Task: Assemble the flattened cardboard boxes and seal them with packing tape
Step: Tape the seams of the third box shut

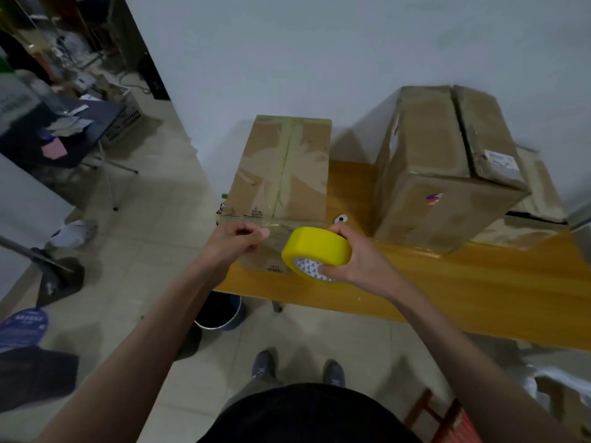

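A small assembled cardboard box (281, 167) stands at the left end of the wooden table (447, 282), with tape along its top seam. My right hand (351, 254) grips a yellow roll of packing tape (315, 247) in front of the box's near face. My left hand (238, 239) is at the box's near top edge with fingers curled, pinching what looks like the clear tape end against the cardboard. A larger cardboard box (444, 174) stands to the right, its top flaps closed with a dark gap between them.
A flat cardboard piece (531, 225) lies behind the large box. A small white object (341, 218) sits between the boxes. A dark bucket (220, 311) stands under the table's left end. A cluttered dark table (64, 135) and a crate (124, 118) are at left.
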